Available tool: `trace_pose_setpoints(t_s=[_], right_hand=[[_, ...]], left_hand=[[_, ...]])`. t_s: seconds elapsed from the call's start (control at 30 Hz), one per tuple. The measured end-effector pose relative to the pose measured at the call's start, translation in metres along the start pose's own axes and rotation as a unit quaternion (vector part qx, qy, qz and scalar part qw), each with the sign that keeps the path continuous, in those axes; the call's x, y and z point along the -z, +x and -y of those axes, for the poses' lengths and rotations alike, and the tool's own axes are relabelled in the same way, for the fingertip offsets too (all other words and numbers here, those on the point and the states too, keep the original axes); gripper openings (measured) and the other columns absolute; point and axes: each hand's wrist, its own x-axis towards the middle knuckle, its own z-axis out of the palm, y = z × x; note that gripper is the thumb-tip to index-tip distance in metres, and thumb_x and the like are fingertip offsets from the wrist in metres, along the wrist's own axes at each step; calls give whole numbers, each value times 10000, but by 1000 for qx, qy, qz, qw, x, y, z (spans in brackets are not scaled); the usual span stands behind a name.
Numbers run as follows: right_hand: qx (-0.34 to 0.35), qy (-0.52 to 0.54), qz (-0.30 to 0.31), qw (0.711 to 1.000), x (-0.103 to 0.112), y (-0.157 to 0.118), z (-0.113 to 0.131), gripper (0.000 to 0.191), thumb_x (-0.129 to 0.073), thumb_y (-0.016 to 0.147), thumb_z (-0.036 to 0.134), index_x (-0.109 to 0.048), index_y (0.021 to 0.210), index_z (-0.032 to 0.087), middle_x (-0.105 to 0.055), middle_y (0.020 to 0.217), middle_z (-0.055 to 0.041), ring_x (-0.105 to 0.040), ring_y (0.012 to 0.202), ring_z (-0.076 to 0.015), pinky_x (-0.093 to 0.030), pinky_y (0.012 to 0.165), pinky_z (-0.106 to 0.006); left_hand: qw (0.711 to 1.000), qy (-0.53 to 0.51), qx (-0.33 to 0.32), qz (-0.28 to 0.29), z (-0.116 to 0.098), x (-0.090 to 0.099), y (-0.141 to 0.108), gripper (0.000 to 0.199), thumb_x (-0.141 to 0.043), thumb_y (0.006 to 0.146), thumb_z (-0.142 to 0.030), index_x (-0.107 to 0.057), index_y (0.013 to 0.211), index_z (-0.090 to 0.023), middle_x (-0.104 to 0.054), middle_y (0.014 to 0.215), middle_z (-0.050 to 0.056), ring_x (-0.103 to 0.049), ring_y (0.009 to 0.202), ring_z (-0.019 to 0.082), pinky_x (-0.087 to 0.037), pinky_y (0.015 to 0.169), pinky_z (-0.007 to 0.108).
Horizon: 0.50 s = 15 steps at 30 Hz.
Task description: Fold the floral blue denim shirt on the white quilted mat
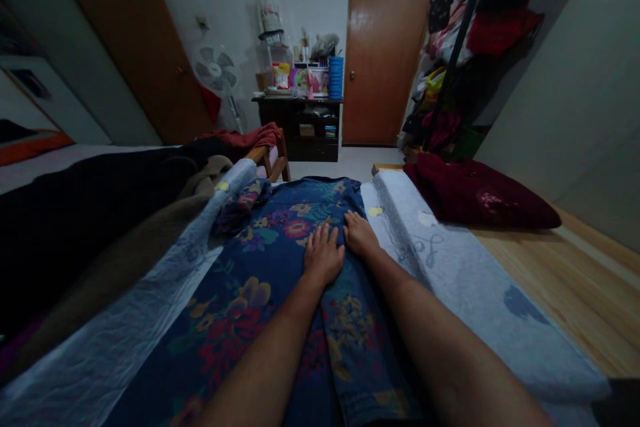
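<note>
A dark blue garment with a floral print (240,310) lies spread over a light grey patterned sheet (465,280). My left hand (324,255) rests flat on the middle of the garment, its fingers slightly apart and pointing away from me. Just to its right, my right hand (360,235) lies on the garment near its right edge, fingers bent a little. Whether the right fingers pinch any cloth is too dim to tell. Along the right side a long strip of the garment lies folded over, and a short sleeve (247,203) sticks out at the upper left.
A maroon cushion (480,193) sits on a wooden surface (565,280) at the right. Dark and brown cloths (100,213) lie at the left. Farther back are a white fan (216,70), a dark cabinet (295,133), a wooden door (383,47) and hanging clothes and bags (500,20).
</note>
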Motion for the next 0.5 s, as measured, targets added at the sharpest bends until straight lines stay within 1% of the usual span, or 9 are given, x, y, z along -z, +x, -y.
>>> trace_pose_setpoints(t_s=[0.07, 0.13, 0.23, 0.3, 0.37, 0.43, 0.5], right_hand=[[-18, -7, 10, 1000, 0, 11, -4, 555, -315, 996, 357, -366, 1459, 56, -320, 1551, -163, -257, 1437, -269, -208, 1145, -397], [-42, -13, 5, 999, 0, 21, -6, 577, -311, 1000, 400, -362, 1455, 50, -313, 1550, -180, -259, 1433, -283, -197, 1141, -409], [-89, -12, -18, 996, -1, 36, -3, 538, -345, 986, 406, -438, 1387, 59, -380, 1499, -214, -339, 1380, -298, -236, 1110, -417], [-126, 0, -48, 991, -1, 48, -1, 454, -395, 966, 375, -517, 1293, 85, -491, 1394, -216, -442, 1287, -298, -303, 1059, -409], [-167, 17, -97, 981, 0, 59, -1, 371, -438, 946, 325, -550, 1231, 115, -573, 1279, -191, -511, 1196, -287, -358, 999, -390], [-212, 37, -150, 965, 2, 72, -3, 350, -467, 935, 303, -539, 1232, 134, -599, 1229, -167, -529, 1159, -282, -385, 957, -377], [-256, 64, -177, 948, 4, 84, -8, 382, -494, 930, 337, -514, 1258, 144, -608, 1220, -157, -533, 1152, -288, -397, 936, -380]], left_hand=[[1000, -1, 4, -1, 1, -2, -2, 585, -429, 930, -445, -402, 1453, -184, -332, 1555, 133, -274, 1440, 300, -209, 1170, 496], [1000, -2, 7, 5, 1, -2, -2, 620, -443, 918, -474, -392, 1462, -181, -314, 1562, 142, -259, 1444, 315, -202, 1170, 510], [1000, 1, 6, 17, 1, -3, -1, 673, -465, 898, -505, -374, 1475, -172, -284, 1573, 153, -233, 1452, 333, -190, 1172, 522], [1000, 8, 10, 18, 1, -4, 0, 689, -465, 892, -525, -363, 1483, -184, -277, 1577, 145, -225, 1455, 330, -183, 1175, 519], [1000, 16, 17, 15, 1, -6, 0, 692, -459, 891, -538, -359, 1486, -199, -280, 1578, 138, -223, 1456, 325, -181, 1175, 517], [999, 22, 21, 10, 1, -8, 0, 691, -454, 890, -546, -361, 1487, -209, -282, 1578, 133, -222, 1456, 323, -180, 1175, 517], [999, 25, 22, 6, 0, -9, -1, 695, -453, 887, -553, -359, 1488, -217, -285, 1577, 128, -220, 1456, 325, -182, 1173, 519]])
